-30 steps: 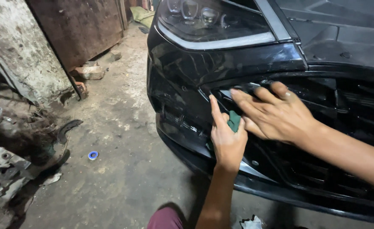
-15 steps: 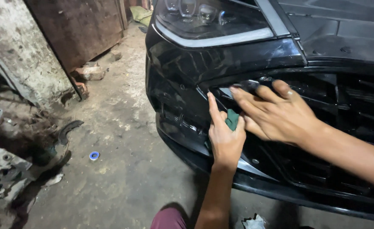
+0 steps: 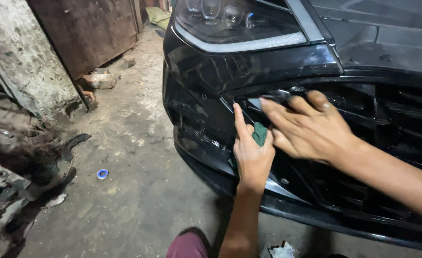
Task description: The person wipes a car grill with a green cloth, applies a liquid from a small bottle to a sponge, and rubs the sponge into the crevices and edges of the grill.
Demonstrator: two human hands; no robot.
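A black car's front bumper (image 3: 206, 91) with a dark grille (image 3: 392, 124) fills the right half of the head view. My left hand (image 3: 251, 153) is pressed against the bumper's lower left part and grips a small green piece (image 3: 259, 134), perhaps cloth or sponge. My right hand (image 3: 306, 124) lies flat on the grille's left end, fingers spread, fingertips at the edge where grille meets bumper. Nothing shows inside the right hand. The headlight (image 3: 230, 19) sits above both hands.
Dirty concrete floor (image 3: 139, 181) stretches left. A small blue ring (image 3: 103, 173) lies on it. Dark scrap parts (image 3: 53, 162) pile at the left, a brick (image 3: 98, 80) by a rusty door (image 3: 86, 33). My knee (image 3: 187, 246) and a crumpled white scrap (image 3: 280, 251) are at the bottom.
Both hands stay on the bumper and grille; my right hand's fingers have slid slightly along the grille edge. The view has shifted a little.
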